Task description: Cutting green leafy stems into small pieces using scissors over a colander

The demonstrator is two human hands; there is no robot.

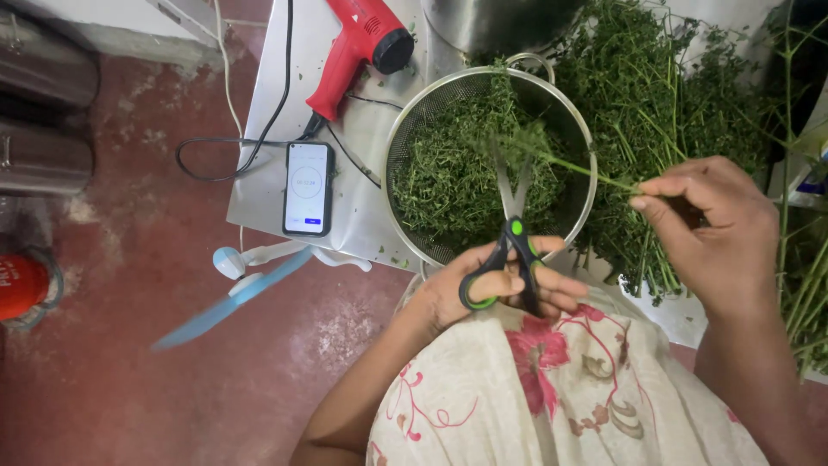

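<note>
My left hand [483,289] grips black scissors with green-lined handles [509,259], blades open and pointing up over a metal mesh strainer [405,129] filled with cut green herb leaves [448,173]. My right hand [711,220] pinches a thin green herb sprig [561,160] by its stem, holding it level across the strainer so its leafy tip sits between the scissor blades.
A big heap of uncut herb stalks [673,103] lies right of the strainer. On the steel table [259,181] are a phone [308,187], a red hair dryer [358,47] and black cables. A small blue-bladed fan [237,289] is below the table edge. Red floor on the left.
</note>
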